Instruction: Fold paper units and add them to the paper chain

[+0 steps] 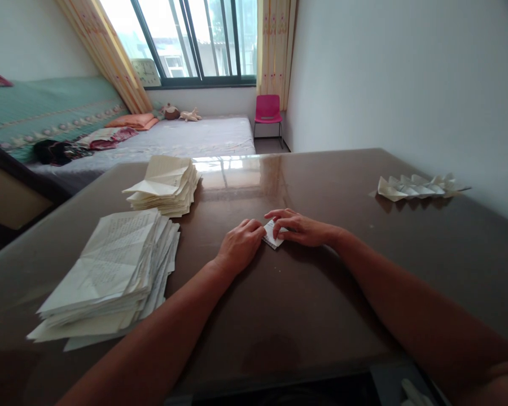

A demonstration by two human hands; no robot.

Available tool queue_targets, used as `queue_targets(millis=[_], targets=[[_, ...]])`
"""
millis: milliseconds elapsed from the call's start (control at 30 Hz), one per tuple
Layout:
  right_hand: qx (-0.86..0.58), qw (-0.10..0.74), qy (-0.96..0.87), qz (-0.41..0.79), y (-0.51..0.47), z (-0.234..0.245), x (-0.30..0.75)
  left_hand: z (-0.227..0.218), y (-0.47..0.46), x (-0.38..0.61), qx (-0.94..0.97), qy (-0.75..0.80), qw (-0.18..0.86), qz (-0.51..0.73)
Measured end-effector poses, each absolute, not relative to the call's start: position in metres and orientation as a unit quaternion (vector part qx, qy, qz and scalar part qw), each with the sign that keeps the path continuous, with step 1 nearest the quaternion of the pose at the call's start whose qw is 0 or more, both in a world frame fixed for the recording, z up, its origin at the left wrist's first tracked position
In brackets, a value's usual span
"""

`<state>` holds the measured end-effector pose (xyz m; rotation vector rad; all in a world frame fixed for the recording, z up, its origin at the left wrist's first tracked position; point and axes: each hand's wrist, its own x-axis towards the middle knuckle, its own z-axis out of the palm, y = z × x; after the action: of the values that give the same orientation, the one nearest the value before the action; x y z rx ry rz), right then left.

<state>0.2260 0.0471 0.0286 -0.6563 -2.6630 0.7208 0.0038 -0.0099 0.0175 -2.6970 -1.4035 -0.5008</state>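
Observation:
A small folded piece of paper (273, 235) lies on the glossy brown table (322, 299), pressed between both hands. My left hand (240, 245) is curled, its knuckles bent over the paper's left edge. My right hand (298, 227) lies over the paper's right side, fingers pressed down together on it. Most of the paper is hidden under the fingers.
A big stack of written sheets (114, 276) lies at the left, a second pile of folded sheets (166, 186) behind it. A row of folded paper shapes (417, 186) sits at the far right. Beyond the table are a bed (182, 138) and a pink chair (267, 110).

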Motion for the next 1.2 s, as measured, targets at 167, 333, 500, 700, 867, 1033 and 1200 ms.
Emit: queue_targets(millis=[167, 333, 500, 700, 867, 1033, 1200], targets=[[-0.256, 0.137, -0.921, 0.258, 0.049, 0.023, 0.224, 0.017, -0.011, 0.004, -0.877, -0.454, 0.039, -0.156], [-0.285, 0.173, -0.912, 0.237, 0.048, 0.012, 0.220, 0.017, -0.011, 0.005, -0.877, -0.452, 0.029, -0.160], [-0.317, 0.248, -0.880, 0.252, 0.050, 0.004, 0.218, 0.017, -0.010, 0.004, -0.875, -0.455, 0.029, -0.164], [-0.331, 0.264, -0.883, 0.203, 0.053, 0.001, 0.218, 0.017, -0.010, 0.004, -0.884, -0.433, 0.026, -0.175], [-0.334, 0.268, -0.881, 0.202, 0.054, 0.002, 0.222, 0.016, -0.011, 0.004, -0.874, -0.461, 0.008, -0.156], [-0.323, 0.264, -0.881, 0.225, 0.054, 0.005, 0.227, 0.016, -0.010, 0.003, -0.867, -0.479, 0.029, -0.138], [-0.313, 0.264, -0.887, 0.215, 0.054, 0.004, 0.227, 0.017, -0.011, 0.003, -0.873, -0.468, 0.034, -0.134]])
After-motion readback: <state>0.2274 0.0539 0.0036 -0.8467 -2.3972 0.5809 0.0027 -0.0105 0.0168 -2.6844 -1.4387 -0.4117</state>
